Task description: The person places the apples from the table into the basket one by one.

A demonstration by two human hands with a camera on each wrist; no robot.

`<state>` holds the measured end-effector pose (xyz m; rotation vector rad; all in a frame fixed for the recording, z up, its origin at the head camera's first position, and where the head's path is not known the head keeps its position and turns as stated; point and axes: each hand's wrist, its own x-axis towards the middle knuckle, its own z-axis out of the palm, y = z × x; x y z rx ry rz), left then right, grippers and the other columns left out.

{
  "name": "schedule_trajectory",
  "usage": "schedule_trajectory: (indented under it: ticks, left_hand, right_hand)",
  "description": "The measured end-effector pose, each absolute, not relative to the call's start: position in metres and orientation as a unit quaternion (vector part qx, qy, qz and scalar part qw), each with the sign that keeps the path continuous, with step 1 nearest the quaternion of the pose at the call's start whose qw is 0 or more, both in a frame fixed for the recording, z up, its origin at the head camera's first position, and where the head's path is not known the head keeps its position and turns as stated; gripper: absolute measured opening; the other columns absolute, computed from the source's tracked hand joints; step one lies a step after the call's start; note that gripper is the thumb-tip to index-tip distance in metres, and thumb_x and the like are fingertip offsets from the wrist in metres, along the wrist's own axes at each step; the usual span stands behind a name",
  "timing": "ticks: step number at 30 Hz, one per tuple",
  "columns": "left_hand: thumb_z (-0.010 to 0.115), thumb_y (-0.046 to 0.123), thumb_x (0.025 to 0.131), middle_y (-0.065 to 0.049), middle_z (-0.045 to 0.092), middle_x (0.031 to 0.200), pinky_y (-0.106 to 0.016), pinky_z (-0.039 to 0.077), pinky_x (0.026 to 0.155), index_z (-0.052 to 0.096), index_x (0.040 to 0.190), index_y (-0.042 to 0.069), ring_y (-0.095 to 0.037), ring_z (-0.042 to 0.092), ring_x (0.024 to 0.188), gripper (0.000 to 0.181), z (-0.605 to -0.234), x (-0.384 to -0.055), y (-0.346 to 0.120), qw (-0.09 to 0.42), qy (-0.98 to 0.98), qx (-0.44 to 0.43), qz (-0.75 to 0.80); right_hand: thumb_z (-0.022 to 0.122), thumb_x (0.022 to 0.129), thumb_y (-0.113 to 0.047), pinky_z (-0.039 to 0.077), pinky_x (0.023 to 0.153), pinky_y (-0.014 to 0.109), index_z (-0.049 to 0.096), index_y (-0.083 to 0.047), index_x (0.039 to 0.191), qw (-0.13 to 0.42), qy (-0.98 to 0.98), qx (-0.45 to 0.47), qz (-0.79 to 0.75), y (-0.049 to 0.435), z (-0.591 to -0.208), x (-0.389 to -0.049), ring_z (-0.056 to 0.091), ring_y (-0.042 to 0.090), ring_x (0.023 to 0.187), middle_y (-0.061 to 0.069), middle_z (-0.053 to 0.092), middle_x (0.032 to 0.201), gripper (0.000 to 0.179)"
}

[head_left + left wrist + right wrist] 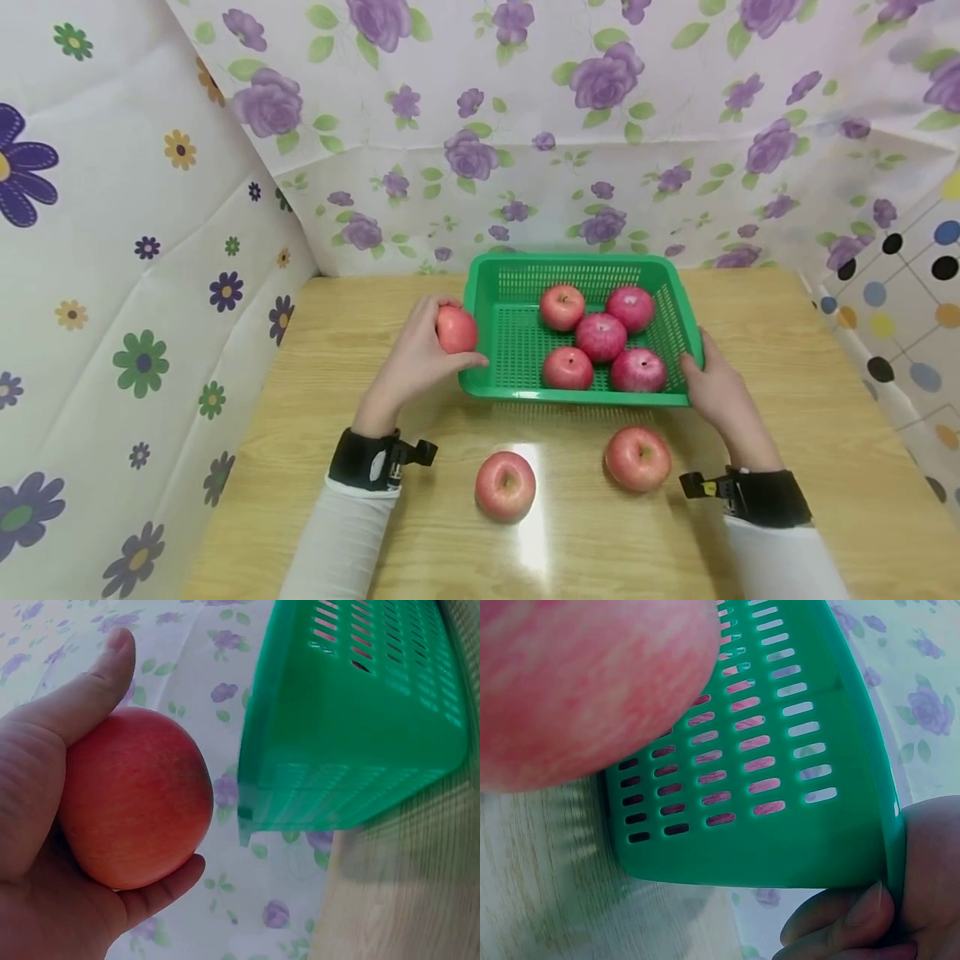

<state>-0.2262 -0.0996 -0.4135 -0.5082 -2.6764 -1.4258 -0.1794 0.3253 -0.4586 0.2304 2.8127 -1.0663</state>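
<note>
A red apple (456,329) is gripped in my left hand (420,354), just outside the left rim of a green plastic basket (480,395). In the left wrist view the thumb and fingers wrap that apple (139,799), with a gap between it and the basket wall (330,727). My right hand (722,385) holds the basket's right rim; in the right wrist view its fingers (866,911) curl under the rim edge. Several apples lie inside the basket, among them a dark red apple (601,337) in the middle of the group.
On the wooden table (420,533) in front of the basket lie two more apples, a left one (506,487) and a right one (638,459). A flowered sheet (525,192) hangs right behind the basket. More patterned sheets close off the left and right sides.
</note>
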Motion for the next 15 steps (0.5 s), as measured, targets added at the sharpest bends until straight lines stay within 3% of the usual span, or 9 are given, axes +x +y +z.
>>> schedule_trajectory:
  ticks: [4, 9, 15]
  left_hand:
    - [0.094, 0.035, 0.061, -0.001, 0.046, 0.121, -0.038, 0.053, 0.086, 0.046, 0.127, 0.012, -0.015, 0.05, 0.104, 0.086, -0.407, -0.23, -0.091, 0.043, -0.871, -0.193, -0.449]
    - [0.087, 0.019, 0.066, -0.005, 0.043, 0.125, -0.041, 0.051, 0.088, 0.044, 0.128, 0.01, -0.018, 0.043, 0.111, 0.076, -0.4, -0.236, -0.081, 0.059, -0.88, -0.23, -0.411]
    - [0.082, 0.017, 0.068, -0.01, 0.041, 0.125, -0.039, 0.051, 0.086, 0.038, 0.13, 0.007, -0.02, 0.044, 0.11, 0.077, -0.391, -0.244, -0.07, 0.061, -0.881, -0.262, -0.39]
  right_hand:
    - [0.022, 0.108, -0.043, 0.042, 0.085, 0.068, -0.008, -0.011, 0.158, 0.062, 0.932, 0.075, -0.35, 0.326, -0.456, -0.18, 0.042, 0.052, 0.116, 0.04, 0.032, 0.144, 0.068]
    - [0.023, 0.108, -0.042, 0.039, 0.088, 0.071, -0.008, -0.01, 0.158, 0.06, 0.93, 0.075, -0.356, 0.326, -0.456, -0.181, 0.039, 0.056, 0.12, 0.04, 0.03, 0.145, 0.067]
    - [0.022, 0.108, -0.043, 0.039, 0.088, 0.071, -0.008, -0.01, 0.158, 0.058, 0.932, 0.073, -0.351, 0.326, -0.461, -0.182, 0.039, 0.057, 0.121, 0.041, 0.03, 0.145, 0.067]
